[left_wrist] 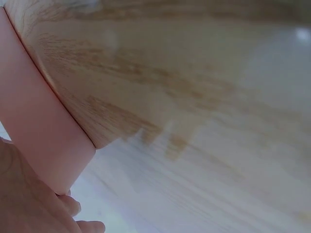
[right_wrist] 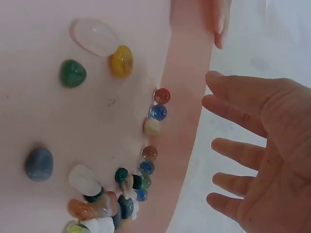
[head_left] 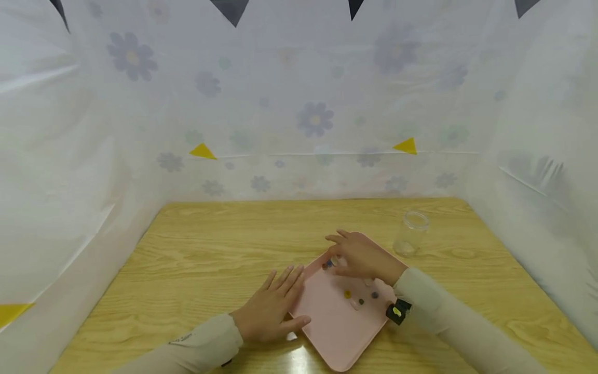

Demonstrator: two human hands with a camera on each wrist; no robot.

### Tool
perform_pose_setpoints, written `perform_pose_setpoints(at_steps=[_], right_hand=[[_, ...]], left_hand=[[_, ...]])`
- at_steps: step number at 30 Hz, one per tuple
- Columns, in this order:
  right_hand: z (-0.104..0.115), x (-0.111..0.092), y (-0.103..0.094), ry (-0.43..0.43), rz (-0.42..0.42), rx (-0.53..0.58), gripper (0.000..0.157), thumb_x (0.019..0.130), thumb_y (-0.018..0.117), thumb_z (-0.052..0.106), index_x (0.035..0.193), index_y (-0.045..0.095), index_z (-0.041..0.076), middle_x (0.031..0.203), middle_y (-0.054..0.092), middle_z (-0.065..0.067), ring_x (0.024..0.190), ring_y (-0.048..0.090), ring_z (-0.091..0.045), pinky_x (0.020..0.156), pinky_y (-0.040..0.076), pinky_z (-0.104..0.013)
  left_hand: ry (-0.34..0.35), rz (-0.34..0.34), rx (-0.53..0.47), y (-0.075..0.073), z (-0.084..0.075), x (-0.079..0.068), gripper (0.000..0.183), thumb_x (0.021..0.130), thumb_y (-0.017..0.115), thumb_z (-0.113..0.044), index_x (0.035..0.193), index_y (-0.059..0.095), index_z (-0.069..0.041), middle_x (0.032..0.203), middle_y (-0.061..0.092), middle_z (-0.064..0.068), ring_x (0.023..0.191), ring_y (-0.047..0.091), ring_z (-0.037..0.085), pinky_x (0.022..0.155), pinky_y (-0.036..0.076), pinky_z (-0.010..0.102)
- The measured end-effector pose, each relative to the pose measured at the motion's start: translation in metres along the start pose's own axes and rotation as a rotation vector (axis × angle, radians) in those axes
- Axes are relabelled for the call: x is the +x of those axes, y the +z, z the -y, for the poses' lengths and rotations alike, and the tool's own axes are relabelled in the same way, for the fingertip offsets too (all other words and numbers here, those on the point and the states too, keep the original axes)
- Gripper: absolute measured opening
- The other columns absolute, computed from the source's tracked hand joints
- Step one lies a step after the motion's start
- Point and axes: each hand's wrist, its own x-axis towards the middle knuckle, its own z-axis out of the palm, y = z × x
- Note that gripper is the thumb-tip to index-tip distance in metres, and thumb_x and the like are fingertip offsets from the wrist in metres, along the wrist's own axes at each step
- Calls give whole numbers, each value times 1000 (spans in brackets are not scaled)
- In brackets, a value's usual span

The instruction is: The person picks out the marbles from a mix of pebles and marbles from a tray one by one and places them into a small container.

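A pink tray [head_left: 327,322] lies turned at an angle on the table. My left hand [head_left: 271,306] rests against its left rim, fingers straight; the left wrist view shows the tray's outer wall [left_wrist: 46,111] beside that hand. Over the far part of the tray hovers my right hand [head_left: 362,257], its fingers spread, gripping nothing visible. Inside are a yellow stone [right_wrist: 121,62], a green stone [right_wrist: 73,74], a grey stone [right_wrist: 40,164] and a clear pale stone [right_wrist: 95,37]. A red marble [right_wrist: 162,95], a blue marble [right_wrist: 158,112] and several more marbles and stones gather along one wall.
A clear glass jar [head_left: 411,234] stands on the wooden table [head_left: 233,234], beyond the tray to the right. White flower-print sheeting [head_left: 280,104] hangs behind the table and at both sides. A small black device [head_left: 398,310] sits at my right wrist.
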Motion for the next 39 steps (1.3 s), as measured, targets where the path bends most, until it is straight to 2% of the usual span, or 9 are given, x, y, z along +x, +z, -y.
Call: perform_pose_setpoints(at_steps=[6, 10, 13, 18, 22, 29, 39], right_hand=[[-1, 10, 0, -1, 35, -24, 25, 86, 73, 31, 110, 72, 26, 147, 44, -9, 142, 27, -35, 109, 33, -54], [-6, 16, 5, -1, 73, 69, 20, 86, 73, 24, 106, 74, 22, 147, 43, -13, 142, 22, -39, 109, 32, -55], [-13, 18, 10, -33, 81, 139, 16, 85, 73, 18, 101, 75, 18, 145, 44, -18, 141, 21, -45, 110, 29, -57], [-20, 22, 14, -88, 79, 151, 11, 84, 75, 17, 95, 75, 18, 143, 47, -18, 140, 23, -46, 111, 27, -58], [-20, 24, 17, -101, 77, 84, 9, 82, 76, 17, 90, 74, 21, 142, 48, -18, 138, 27, -46, 108, 32, -57], [-15, 25, 22, -113, 99, -106, 9, 83, 75, 18, 89, 73, 24, 143, 49, -13, 137, 34, -41, 103, 43, -47], [-16, 26, 21, -126, 110, -127, 10, 82, 76, 17, 88, 72, 23, 140, 51, -13, 137, 34, -42, 105, 40, -49]], left_hand=[[1, 4, -3, 2, 1, 0, 86, 96, 23, -66, 153, 12, -3, 161, 8, 12, 147, 8, 30, 116, 12, 56], [8, 2, -3, 3, 1, 1, 85, 96, 24, -65, 153, 12, -3, 161, 8, 13, 147, 9, 31, 116, 13, 57], [11, 0, -3, 3, 0, 1, 85, 97, 24, -65, 153, 12, -3, 160, 9, 14, 147, 10, 32, 115, 13, 58], [8, 1, -5, 1, -1, 1, 84, 97, 26, -64, 153, 13, -2, 160, 9, 14, 147, 10, 32, 115, 14, 58], [9, -3, -7, 1, -1, 1, 84, 97, 26, -64, 153, 14, -1, 160, 10, 15, 146, 11, 33, 114, 15, 59], [11, -9, 15, 2, -1, 0, 85, 96, 25, -65, 153, 16, -1, 160, 11, 14, 146, 13, 33, 114, 16, 58], [0, 6, 6, -1, -2, 0, 85, 96, 24, -65, 153, 15, -3, 160, 10, 13, 147, 11, 32, 115, 16, 57]])
